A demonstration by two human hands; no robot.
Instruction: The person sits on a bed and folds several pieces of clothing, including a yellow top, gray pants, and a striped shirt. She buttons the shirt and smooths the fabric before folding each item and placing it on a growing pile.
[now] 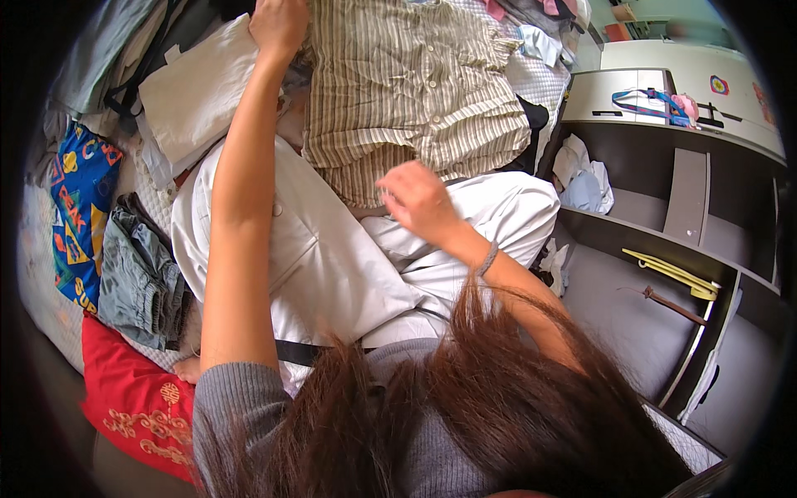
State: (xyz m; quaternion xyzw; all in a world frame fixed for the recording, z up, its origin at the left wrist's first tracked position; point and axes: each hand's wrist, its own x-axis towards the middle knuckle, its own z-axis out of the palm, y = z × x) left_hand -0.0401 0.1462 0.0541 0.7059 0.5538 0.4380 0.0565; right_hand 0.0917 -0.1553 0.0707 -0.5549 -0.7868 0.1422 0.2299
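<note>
A striped button-front shirt (pixel 373 81) in beige and brown lies spread before my crossed legs, its lower part slightly rumpled. My left hand (pixel 278 28) reaches to the top edge of the view, by the shirt's left side and a folded off-white garment (pixel 199 87). Its fingertips are hidden, so a grip there cannot be made out. Over the shirt's lower hem hovers my right hand (pixel 420 202), blurred, with loosely bent fingers and nothing visible in them. White trousers (pixel 324 267) cover my legs just below the shirt.
Left of me lie grey-blue elastic-waist shorts (pixel 140 280), a blue printed cloth (pixel 81 211) and a red embroidered cushion (pixel 137 398). Dark open shelving (pixel 629 218) stands to the right, with crumpled clothes (pixel 582 177) and yellow hangers (pixel 672 274). More clothes (pixel 538 43) lie at the far end.
</note>
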